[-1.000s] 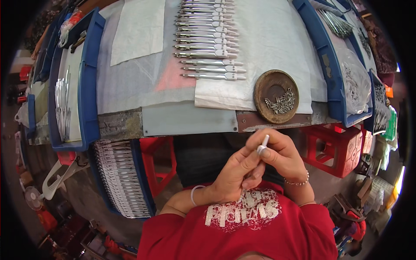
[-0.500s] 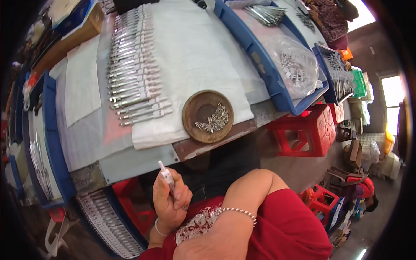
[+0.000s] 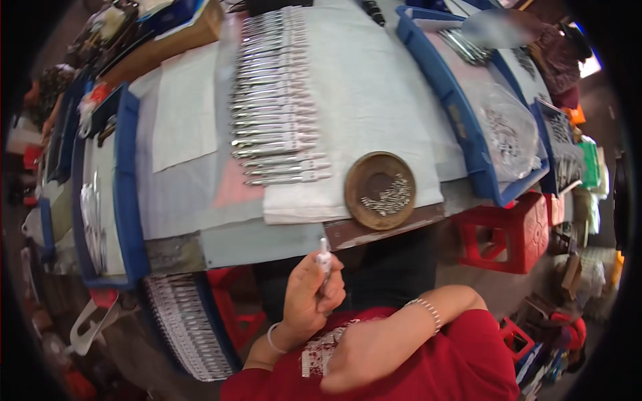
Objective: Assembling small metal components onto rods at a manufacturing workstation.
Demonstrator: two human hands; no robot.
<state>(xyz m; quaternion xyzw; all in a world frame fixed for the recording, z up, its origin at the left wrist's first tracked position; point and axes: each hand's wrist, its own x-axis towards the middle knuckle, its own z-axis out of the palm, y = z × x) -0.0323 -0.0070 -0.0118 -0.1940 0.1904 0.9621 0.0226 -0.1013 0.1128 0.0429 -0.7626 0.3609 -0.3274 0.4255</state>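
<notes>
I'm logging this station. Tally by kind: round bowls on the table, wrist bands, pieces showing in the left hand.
Round brown bowl: 1
Wrist bands (white bangle, beaded bracelet): 2
White piece in left hand: 1
Total: 4

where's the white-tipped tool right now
In the head view, the white-tipped tool is in the left grip, just below centre, below and left of the round brown dish.

Can read no wording. Can make out only pale print (image 3: pixel 317 358) on the front of the red shirt (image 3: pixel 461 354), apparently lettering, blurred and partly covered by the right hand (image 3: pixel 361 357), too indistinct to spell out.
</notes>
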